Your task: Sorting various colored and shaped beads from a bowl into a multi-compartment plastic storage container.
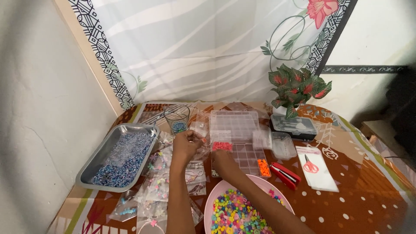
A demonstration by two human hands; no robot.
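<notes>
A bead-sorting step is seen from above. The left hand (185, 145) is raised, its grip pinched on a small orange bead (203, 140). The right hand (223, 161) rests at the near edge of a clear organizer (242, 145), just below its pink bead pile; whether its grip is spread or pressed together cannot be told. A pink bowl (216, 195) of mixed beads lies nearer the body. A steel tray (97, 160) lies left of the left hand. Next, judged: a matching compartment must be found for the bead.
</notes>
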